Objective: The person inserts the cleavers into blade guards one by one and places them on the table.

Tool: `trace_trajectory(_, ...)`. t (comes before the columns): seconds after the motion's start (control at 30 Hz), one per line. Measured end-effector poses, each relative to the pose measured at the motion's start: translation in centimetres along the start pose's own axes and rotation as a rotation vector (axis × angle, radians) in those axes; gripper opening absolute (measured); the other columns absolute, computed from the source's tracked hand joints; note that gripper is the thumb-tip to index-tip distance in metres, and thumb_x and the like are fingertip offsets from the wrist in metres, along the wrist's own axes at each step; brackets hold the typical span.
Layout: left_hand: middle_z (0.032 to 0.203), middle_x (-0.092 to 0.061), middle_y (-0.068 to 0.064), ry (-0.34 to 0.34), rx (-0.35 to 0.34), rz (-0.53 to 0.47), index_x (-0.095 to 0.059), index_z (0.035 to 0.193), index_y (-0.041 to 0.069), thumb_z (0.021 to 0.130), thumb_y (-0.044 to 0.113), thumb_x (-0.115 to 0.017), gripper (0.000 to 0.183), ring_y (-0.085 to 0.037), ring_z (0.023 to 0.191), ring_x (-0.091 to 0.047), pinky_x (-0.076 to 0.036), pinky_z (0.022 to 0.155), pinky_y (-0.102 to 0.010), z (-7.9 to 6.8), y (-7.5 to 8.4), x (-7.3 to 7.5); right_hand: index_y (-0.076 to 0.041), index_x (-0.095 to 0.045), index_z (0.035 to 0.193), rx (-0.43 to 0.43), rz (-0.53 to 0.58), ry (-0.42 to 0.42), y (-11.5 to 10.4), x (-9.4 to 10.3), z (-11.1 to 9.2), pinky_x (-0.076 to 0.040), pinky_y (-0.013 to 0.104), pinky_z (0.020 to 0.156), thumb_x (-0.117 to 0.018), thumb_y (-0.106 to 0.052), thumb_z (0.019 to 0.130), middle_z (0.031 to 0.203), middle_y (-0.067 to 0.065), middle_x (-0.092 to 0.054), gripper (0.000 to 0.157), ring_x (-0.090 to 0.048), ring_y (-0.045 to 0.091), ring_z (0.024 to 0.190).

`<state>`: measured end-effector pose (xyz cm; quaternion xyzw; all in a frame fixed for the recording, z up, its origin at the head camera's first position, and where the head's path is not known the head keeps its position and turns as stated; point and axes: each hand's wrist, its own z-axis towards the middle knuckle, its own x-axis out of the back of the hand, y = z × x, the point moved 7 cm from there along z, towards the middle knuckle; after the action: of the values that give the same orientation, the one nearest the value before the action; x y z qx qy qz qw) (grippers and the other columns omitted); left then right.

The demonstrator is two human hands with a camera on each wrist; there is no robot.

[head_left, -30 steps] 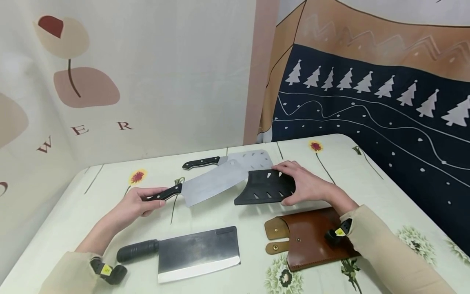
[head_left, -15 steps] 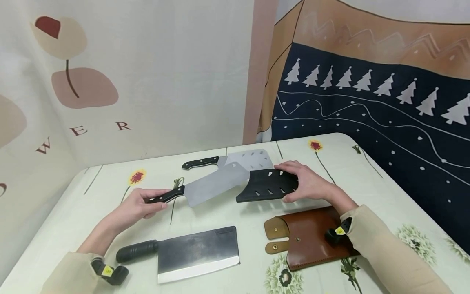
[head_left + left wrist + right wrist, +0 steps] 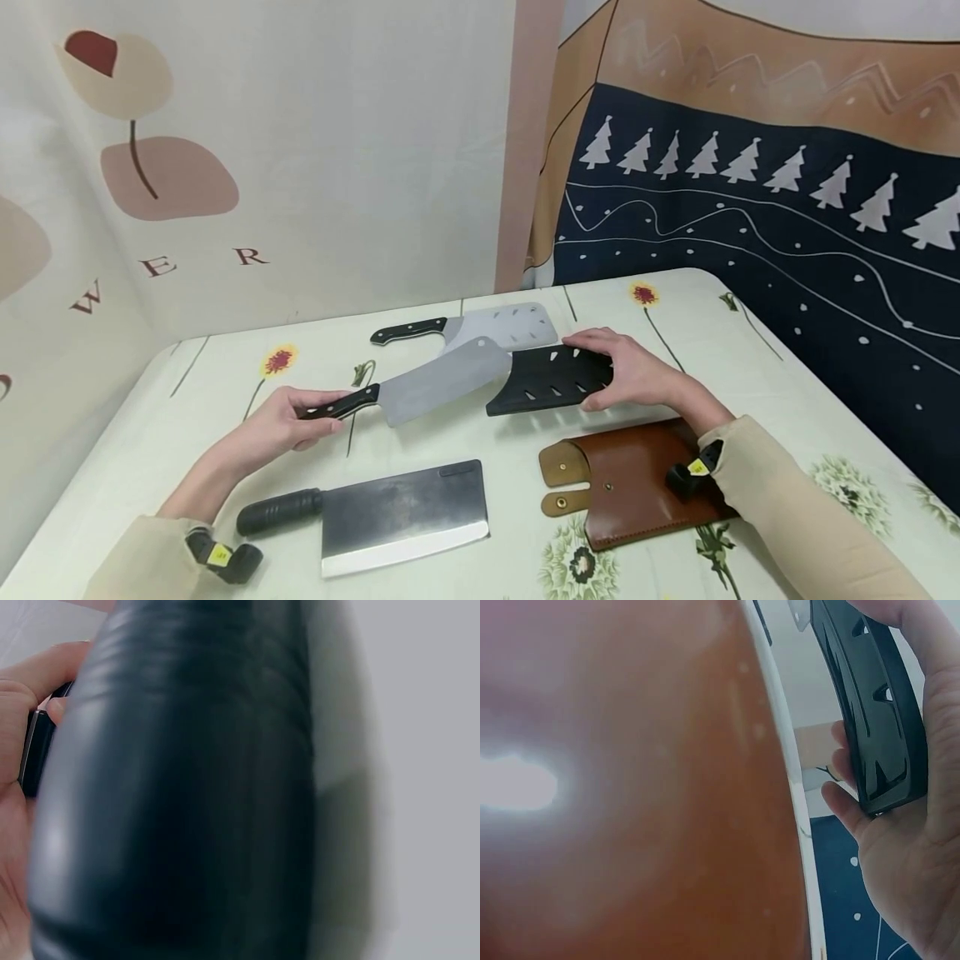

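Note:
My left hand [image 3: 273, 429] grips a cleaver by its black riveted handle [image 3: 341, 404], its bare blade [image 3: 446, 379] raised and pointing right. My right hand [image 3: 637, 372] holds a black slotted blade sheath [image 3: 551, 381] by its right end, thumb below and fingers above. The blade's far end meets the sheath's left opening; whether it is inside I cannot tell. In the right wrist view, the sheath [image 3: 877, 712] lies between fingers and palm. A blurred black handle [image 3: 180, 787] blocks most of the left wrist view, with part of my left hand [image 3: 15, 750] behind it.
Behind lies another cleaver [image 3: 408, 331] whose blade is in a translucent slotted sheath [image 3: 517, 325]. Nearer me rest a large dark-bladed cleaver [image 3: 405, 512] and a brown leather sheath [image 3: 645, 483] with snap straps. Printed curtains stand behind the flowered tablecloth [image 3: 450, 442].
Both hands have shifted slightly to the right with the cleaver and the black sheath. The cleaver has also come down a little. The things on the table have stayed put.

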<state>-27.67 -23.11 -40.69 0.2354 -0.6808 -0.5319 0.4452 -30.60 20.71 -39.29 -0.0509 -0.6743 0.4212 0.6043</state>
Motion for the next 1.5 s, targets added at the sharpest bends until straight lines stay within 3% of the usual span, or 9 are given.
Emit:
trace_trajectory(0.4,0.068,-0.051,0.003,-0.021,0.003,0.012,-0.055,0.136,-0.016,0.093,0.000,-0.071,0.048,-0.007,0.050,-0.035,-0.025,0.041,-0.032,-0.2,-0.1,-0.1,-0.007,-0.055,0.147,0.001,0.012,-0.020,0.3,-0.1,-0.1,-0.034,0.064,0.110,-0.086,-0.035,0.069,0.151,0.017,-0.047,0.089,-0.042,0.039,0.138)
trace_trajectory(0.7,0.071,-0.055,0.002,-0.092,-0.046,0.033,-0.056,0.135,-0.016,0.093,-0.001,-0.071,0.047,-0.005,0.052,-0.036,-0.028,0.041,-0.027,0.1,1.0,-1.0,-0.005,-0.055,0.147,-0.026,0.027,-0.023,0.9,0.1,-0.6,-0.031,0.066,0.111,-0.085,-0.034,0.068,0.152,0.020,-0.046,0.089,-0.041,0.041,0.139)
trace_trajectory(1.07,0.075,-0.058,0.003,-0.141,-0.057,0.017,-0.055,0.134,-0.019,0.092,-0.004,-0.069,0.046,-0.006,0.052,-0.032,-0.024,0.042,-0.030,0.1,1.5,-1.1,-0.005,-0.056,0.146,0.008,0.064,-0.055,0.4,-0.1,-0.9,-0.034,0.065,0.109,-0.085,-0.036,0.068,0.151,0.020,-0.047,0.089,-0.043,0.040,0.136)
trace_trajectory(1.4,0.076,-0.061,0.002,-0.126,-0.046,0.007,-0.067,0.132,-0.003,0.091,-0.003,-0.071,0.041,-0.005,0.053,-0.034,-0.025,0.042,-0.029,0.3,1.2,-0.7,-0.006,-0.055,0.147,0.015,0.024,-0.050,-0.4,0.1,-1.2,-0.037,0.061,0.106,-0.083,-0.035,0.068,0.152,0.020,-0.046,0.088,-0.044,0.039,0.134)
trace_trajectory(1.5,0.076,-0.060,0.002,-0.126,-0.056,0.007,-0.066,0.131,-0.006,0.091,-0.003,-0.071,0.040,-0.006,0.052,-0.033,-0.025,0.042,-0.029,0.4,1.2,-0.8,-0.007,-0.056,0.147,0.012,0.020,-0.048,-0.3,0.2,-1.3,-0.037,0.062,0.107,-0.083,-0.035,0.069,0.152,0.020,-0.046,0.088,-0.044,0.039,0.134)
